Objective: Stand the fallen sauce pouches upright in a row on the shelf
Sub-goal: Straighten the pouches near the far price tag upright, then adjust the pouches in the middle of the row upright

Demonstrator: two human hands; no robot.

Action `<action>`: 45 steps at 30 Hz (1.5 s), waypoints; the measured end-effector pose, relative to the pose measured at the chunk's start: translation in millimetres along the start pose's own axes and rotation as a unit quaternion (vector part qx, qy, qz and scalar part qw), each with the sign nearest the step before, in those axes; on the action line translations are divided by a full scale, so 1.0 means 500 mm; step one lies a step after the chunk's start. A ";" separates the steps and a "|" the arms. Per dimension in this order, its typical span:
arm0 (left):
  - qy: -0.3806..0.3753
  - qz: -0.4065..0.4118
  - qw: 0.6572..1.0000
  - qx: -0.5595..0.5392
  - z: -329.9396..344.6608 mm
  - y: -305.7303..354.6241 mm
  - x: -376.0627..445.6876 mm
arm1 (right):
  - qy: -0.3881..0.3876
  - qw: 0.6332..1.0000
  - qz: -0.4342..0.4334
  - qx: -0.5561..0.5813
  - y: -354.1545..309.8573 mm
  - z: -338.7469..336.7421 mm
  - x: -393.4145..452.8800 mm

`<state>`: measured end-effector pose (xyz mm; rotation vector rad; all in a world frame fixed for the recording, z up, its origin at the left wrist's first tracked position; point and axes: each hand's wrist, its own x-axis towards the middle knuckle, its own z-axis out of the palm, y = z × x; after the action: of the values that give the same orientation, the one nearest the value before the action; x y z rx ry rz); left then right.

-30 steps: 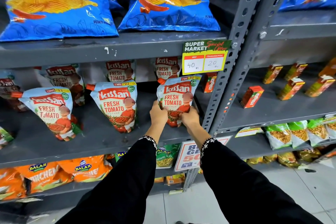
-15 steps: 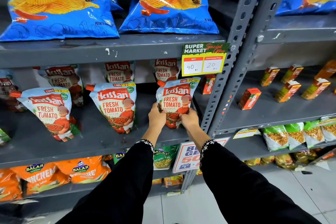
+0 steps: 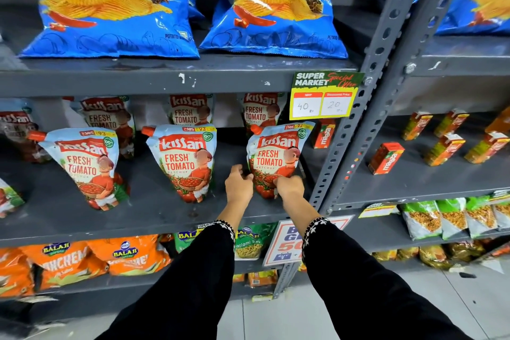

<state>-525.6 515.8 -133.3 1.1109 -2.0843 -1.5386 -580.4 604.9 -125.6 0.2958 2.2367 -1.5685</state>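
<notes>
at centre frame the right hand pinches the lower edge of the upright ketchup pouch on the grey shelf. the left hand, fingers loosely curled and empty, sits just beside its left edge.

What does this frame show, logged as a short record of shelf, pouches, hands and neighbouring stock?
shelf: grey metal shelf
front pouches: three upright ketchup pouches; left pouch, middle pouch, right pouch
back row: more pouches behind, partly hidden
left hand: left hand open beside right pouch's base
right hand: right hand gripping right pouch's lower edge
above: blue chip bags
price tag: price tag reads 40, 20
</notes>
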 end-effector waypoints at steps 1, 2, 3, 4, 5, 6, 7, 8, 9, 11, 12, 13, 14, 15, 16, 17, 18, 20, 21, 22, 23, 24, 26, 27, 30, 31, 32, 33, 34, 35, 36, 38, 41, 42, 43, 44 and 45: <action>0.010 -0.004 1.000 -0.001 -0.005 -0.006 -0.001 | 0.005 1.000 0.005 0.001 0.006 0.006 0.001; 0.020 -0.008 1.000 -0.003 -0.019 -0.017 -0.003 | 0.011 1.000 0.010 0.002 0.011 0.016 -0.005; 0.026 -0.013 1.000 -0.009 -0.033 -0.026 -0.005 | 0.024 1.000 0.013 0.002 0.016 0.026 -0.008; 0.032 -0.017 0.999 -0.017 -0.052 -0.036 -0.005 | 0.034 0.999 0.018 -0.005 0.015 0.036 -0.020; 0.037 -0.021 0.999 -0.023 -0.080 -0.050 -0.005 | 0.046 0.999 0.019 -0.007 0.018 0.053 -0.029; 0.046 -0.024 0.998 -0.026 -0.098 -0.059 -0.007 | 0.053 0.998 0.018 -0.010 0.018 0.060 -0.038; 0.051 -0.026 0.998 -0.023 -0.125 -0.070 -0.006 | 0.056 0.998 0.015 -0.007 0.018 0.075 -0.052; 0.053 -0.029 0.998 -0.015 -0.161 -0.082 -0.006 | 0.056 0.998 0.013 0.008 0.018 0.100 -0.074; 0.056 -0.034 0.998 -0.009 -0.187 -0.089 -0.008 | 0.058 0.998 0.007 0.021 0.021 0.115 -0.086; 0.071 -0.047 0.996 -0.010 -0.225 -0.097 -0.011 | 0.051 0.998 0.017 0.026 0.025 0.142 -0.105; 0.086 -0.050 0.995 -0.020 -0.261 -0.102 -0.009 | 0.034 0.999 0.023 0.033 0.025 0.171 -0.122; 0.104 -0.052 0.993 -0.030 -0.285 -0.105 -0.004 | 0.020 0.999 0.025 0.042 0.022 0.191 -0.138; 0.118 -0.051 0.991 -0.031 -0.310 -0.111 0.004 | 0.006 0.999 0.030 0.041 0.019 0.213 -0.152; 0.123 -0.047 0.991 -0.024 -0.328 -0.112 0.011 | -0.005 0.999 0.028 0.031 0.013 0.229 -0.163; 0.117 -0.041 0.992 -0.020 -0.344 -0.111 0.018 | -0.017 0.999 0.017 0.024 0.006 0.241 -0.175; 0.101 -0.035 0.994 -0.023 -0.361 -0.108 0.028 | -0.025 0.999 -0.002 0.019 -0.001 0.256 -0.183; 0.081 -0.026 0.996 -0.029 -0.374 -0.103 0.036 | -0.031 0.999 -0.017 0.021 -0.007 0.269 -0.182; 0.041 -0.003 0.999 -0.032 -0.389 -0.093 0.055 | -0.049 0.997 -0.034 0.040 -0.024 0.285 -0.185; 0.022 0.009 0.999 -0.031 -0.394 -0.088 0.063 | -0.056 0.996 -0.043 0.062 -0.030 0.290 -0.184; 0.005 0.016 0.999 -0.033 -0.396 -0.085 0.070 | -0.063 0.994 -0.042 0.080 -0.038 0.294 -0.184; -0.009 0.019 0.999 -0.039 -0.394 -0.082 0.075 | -0.070 0.992 -0.041 0.094 -0.042 0.294 -0.180; -0.020 0.019 0.999 -0.046 -0.392 -0.080 0.076 | -0.079 0.991 -0.035 0.098 -0.046 0.292 -0.180; -0.032 0.014 0.997 -0.061 -0.384 -0.078 0.077 | -0.093 0.989 -0.034 0.108 -0.050 0.287 -0.173; -0.033 0.010 0.997 -0.067 -0.380 -0.079 0.080 | -0.099 0.988 -0.037 0.116 -0.051 0.286 -0.174; -0.015 0.001 0.998 -0.064 -0.372 -0.086 0.084 | -0.125 0.982 -0.047 0.131 -0.048 0.292 -0.177; -0.004 -0.001 0.998 -0.057 -0.370 -0.087 0.083 | -0.131 0.982 -0.054 0.127 -0.045 0.299 -0.172; 0.010 -0.002 0.999 -0.050 -0.369 -0.087 0.083 | -0.131 0.981 -0.061 0.128 -0.045 0.305 -0.172; 0.025 -0.002 0.999 -0.047 -0.369 -0.087 0.083 | -0.125 0.982 -0.068 0.128 -0.043 0.311 -0.169; 0.040 -0.002 0.998 -0.048 -0.372 -0.086 0.084 | -0.120 0.982 -0.071 0.126 -0.045 0.315 -0.171; 0.051 -0.004 0.997 -0.052 -0.372 -0.086 0.086 | -0.120 0.982 -0.071 0.128 -0.046 0.318 -0.170; 0.060 -0.005 0.997 -0.057 -0.375 -0.083 0.088 | -0.118 0.982 -0.071 0.127 -0.044 0.322 -0.162; 0.068 -0.007 0.995 -0.067 -0.379 -0.080 0.090 | -0.118 0.982 -0.071 0.126 -0.040 0.330 -0.154; 0.065 -0.010 0.995 -0.070 -0.379 -0.085 0.091 | -0.113 0.983 -0.074 0.125 -0.032 0.337 -0.140; 0.061 -0.010 0.996 -0.067 -0.380 -0.087 0.091 | -0.112 0.983 -0.076 0.123 -0.029 0.337 -0.136; 0.055 -0.007 0.996 -0.065 -0.380 -0.089 0.090 | -0.108 0.984 -0.074 0.122 -0.029 0.337 -0.136; 0.048 -0.006 0.997 -0.063 -0.381 -0.091 0.090 | -0.105 0.985 -0.067 0.120 -0.027 0.336 -0.136; 0.043 -0.009 0.997 -0.062 -0.383 -0.094 0.089 | -0.100 0.988 -0.058 0.106 -0.025 0.334 -0.134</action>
<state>-410.6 350.5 -113.8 1.1339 -1.9012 -1.5759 -492.5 447.9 -135.7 0.0637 1.9695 -1.8154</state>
